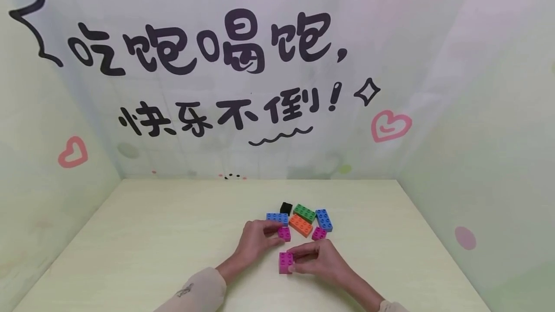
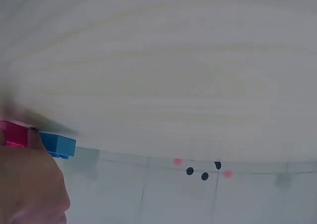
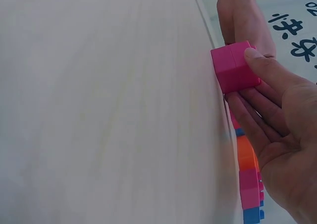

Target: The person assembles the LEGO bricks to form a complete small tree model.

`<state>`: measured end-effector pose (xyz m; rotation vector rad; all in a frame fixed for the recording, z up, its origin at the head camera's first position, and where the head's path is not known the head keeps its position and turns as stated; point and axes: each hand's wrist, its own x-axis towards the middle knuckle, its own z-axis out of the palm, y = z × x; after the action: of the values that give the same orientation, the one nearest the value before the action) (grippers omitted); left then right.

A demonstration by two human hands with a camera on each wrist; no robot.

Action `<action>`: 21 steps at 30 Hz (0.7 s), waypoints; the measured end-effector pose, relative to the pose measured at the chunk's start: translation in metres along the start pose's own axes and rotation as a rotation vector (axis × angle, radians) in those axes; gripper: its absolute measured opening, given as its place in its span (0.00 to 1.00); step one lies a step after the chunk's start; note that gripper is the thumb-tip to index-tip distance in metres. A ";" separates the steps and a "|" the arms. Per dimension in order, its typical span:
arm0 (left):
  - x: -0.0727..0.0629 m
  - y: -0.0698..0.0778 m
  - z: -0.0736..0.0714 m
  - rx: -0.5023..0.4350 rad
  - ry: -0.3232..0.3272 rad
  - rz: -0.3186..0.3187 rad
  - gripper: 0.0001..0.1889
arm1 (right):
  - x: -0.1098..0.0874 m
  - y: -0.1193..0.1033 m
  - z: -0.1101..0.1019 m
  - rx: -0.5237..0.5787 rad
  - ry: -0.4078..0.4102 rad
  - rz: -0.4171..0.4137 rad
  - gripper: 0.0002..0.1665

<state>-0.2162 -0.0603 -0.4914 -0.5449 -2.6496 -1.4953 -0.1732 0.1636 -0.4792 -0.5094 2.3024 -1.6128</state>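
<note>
In the head view, my right hand (image 1: 321,261) pinches a magenta toy building block (image 1: 285,263) between thumb and fingers, in front of the other bricks. A seam runs across this block (image 3: 232,68) in the right wrist view, like two small bricks stacked. My left hand (image 1: 256,242) reaches farther forward, its thumb and finger around a small magenta brick (image 1: 284,234). That brick (image 2: 16,134) shows beside the fingers in the left wrist view too. Right behind it lies a blue brick (image 1: 276,217), partly covered by the left fingers.
Just beyond the hands, an orange brick (image 1: 300,225), a green brick (image 1: 305,212), a second blue brick (image 1: 323,220), another magenta brick (image 1: 319,233) and a black brick (image 1: 286,208) lie close together on the pale table (image 1: 173,225). Printed walls (image 1: 208,158) enclose the table's back and sides.
</note>
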 end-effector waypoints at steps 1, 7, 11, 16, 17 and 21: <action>-0.001 0.002 -0.002 -0.038 -0.004 -0.017 0.20 | 0.000 0.000 0.001 0.003 -0.001 -0.001 0.21; -0.020 0.025 -0.023 -0.287 -0.033 -0.100 0.19 | 0.001 -0.003 0.002 -0.006 -0.016 -0.017 0.22; -0.036 0.040 -0.029 -0.305 -0.091 -0.085 0.20 | 0.000 -0.004 0.000 -0.013 -0.014 -0.026 0.22; -0.047 0.042 -0.026 -0.249 -0.141 -0.045 0.19 | -0.001 -0.002 0.000 0.015 -0.013 -0.022 0.22; -0.048 0.041 -0.024 -0.242 -0.144 -0.032 0.19 | -0.001 -0.002 0.000 0.020 -0.014 -0.020 0.22; -0.049 0.039 -0.021 -0.217 -0.148 0.008 0.19 | -0.001 -0.001 0.001 0.026 -0.012 -0.024 0.22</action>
<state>-0.1602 -0.0734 -0.4588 -0.7053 -2.6005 -1.8214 -0.1715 0.1627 -0.4787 -0.5413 2.2721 -1.6434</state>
